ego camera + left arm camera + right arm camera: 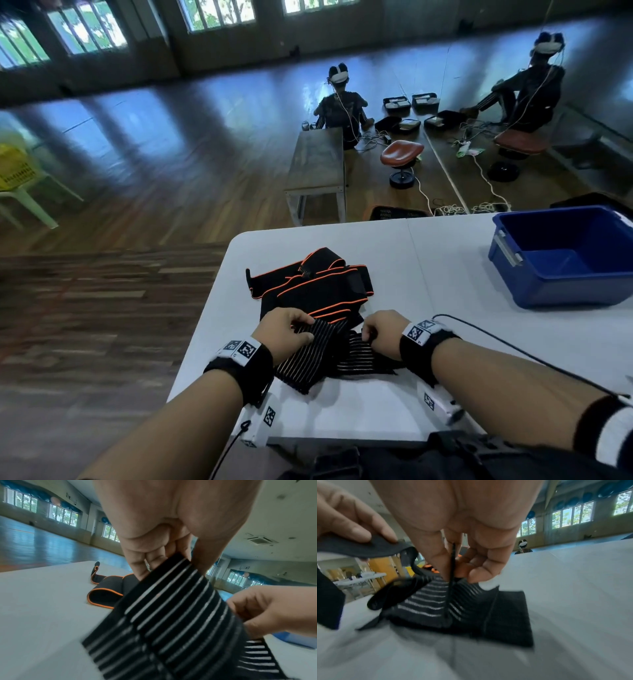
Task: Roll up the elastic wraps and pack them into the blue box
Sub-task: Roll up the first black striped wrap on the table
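Observation:
A black elastic wrap with thin white stripes (327,356) lies near the front edge of the white table (445,274). My left hand (291,327) pinches one end of the striped wrap (171,608), lifted off the table. My right hand (375,330) pinches a raised fold of the same wrap (452,588) between thumb and fingers. Just behind both hands lies a pile of black wraps with orange edging (315,284). The blue box (568,255) stands open at the table's far right, nothing visible inside.
A cable (513,349) runs across the table from my right wrist. Beyond the table stand a grey bench (317,168) and a brown stool (402,156) on the wooden floor. A seated person (339,106) and open cases lie farther back.

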### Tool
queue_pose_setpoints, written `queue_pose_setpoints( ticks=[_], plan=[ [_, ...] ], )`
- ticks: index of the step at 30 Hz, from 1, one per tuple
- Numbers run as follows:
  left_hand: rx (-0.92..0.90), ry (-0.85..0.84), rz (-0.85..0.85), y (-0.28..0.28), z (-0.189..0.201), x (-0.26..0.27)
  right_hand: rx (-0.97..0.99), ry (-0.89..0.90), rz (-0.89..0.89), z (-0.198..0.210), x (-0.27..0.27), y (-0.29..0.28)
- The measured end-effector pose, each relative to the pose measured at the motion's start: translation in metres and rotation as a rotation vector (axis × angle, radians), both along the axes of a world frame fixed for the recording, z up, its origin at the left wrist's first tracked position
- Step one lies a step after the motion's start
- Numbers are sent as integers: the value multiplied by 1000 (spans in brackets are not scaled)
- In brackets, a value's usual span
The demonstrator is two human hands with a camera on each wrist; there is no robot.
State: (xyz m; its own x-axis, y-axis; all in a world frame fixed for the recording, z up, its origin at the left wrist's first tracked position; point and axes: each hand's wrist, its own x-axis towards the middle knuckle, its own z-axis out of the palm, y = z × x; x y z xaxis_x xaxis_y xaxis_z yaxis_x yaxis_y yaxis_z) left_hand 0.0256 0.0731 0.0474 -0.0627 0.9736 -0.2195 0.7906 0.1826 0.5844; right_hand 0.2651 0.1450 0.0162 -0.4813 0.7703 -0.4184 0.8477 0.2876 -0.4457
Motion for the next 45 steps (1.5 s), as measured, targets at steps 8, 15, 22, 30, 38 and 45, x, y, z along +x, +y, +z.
queue_pose_setpoints(
  ticks=[8,15,22,30,38,45],
  plan=[
    [60,-122,-33,32,39,12,120,153,2,83,-8,35],
    [299,-20,-40,76,122,21,326,187,16,199,1,83],
    [435,-22,-43,117,193,35,429,215,-42,261,26,109],
    [299,-134,-76,127,234,74,410,383,-44,285,63,109],
    [461,-3,-61,127,232,122,553,459,-69,274,97,102],
    [267,-239,-62,121,230,150,508,492,29,262,122,103]
  ],
)
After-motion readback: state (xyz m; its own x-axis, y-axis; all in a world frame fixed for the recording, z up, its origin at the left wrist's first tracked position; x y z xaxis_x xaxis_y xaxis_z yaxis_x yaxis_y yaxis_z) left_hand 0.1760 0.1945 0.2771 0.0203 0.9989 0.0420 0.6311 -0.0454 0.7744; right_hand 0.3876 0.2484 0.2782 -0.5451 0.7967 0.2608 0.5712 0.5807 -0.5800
